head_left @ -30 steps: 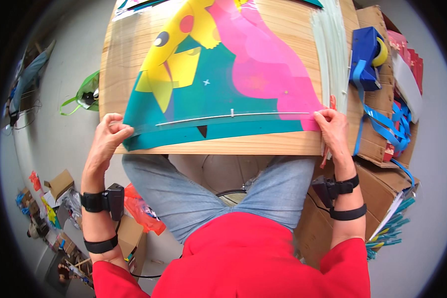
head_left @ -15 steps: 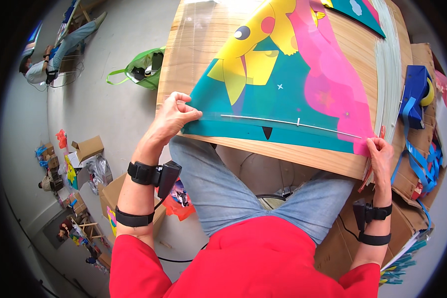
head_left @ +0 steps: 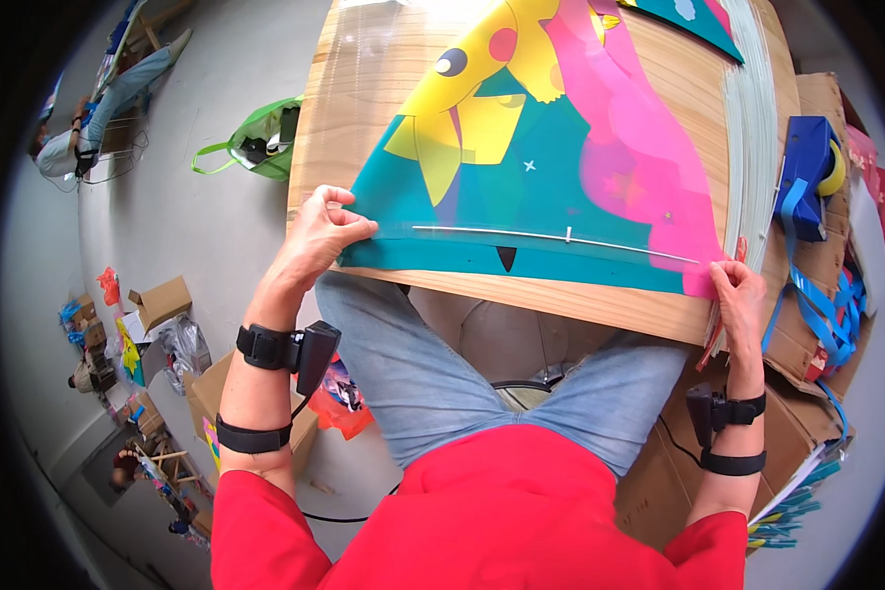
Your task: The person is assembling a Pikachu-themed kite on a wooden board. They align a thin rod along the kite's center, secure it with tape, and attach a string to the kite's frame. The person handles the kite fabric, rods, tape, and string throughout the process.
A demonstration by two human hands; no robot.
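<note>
Printed sheet (head_left: 531,195), glossy teal, yellow and pink, seemingly plastic; left hand (head_left: 318,236) and right hand (head_left: 741,298) pinch its near corners.

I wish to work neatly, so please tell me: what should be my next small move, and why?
I would perhaps fold the teal strip over the white rod: the strip lies between rod and near edge of the printed sheet, and the left hand and right hand pinch its near corners.
</note>
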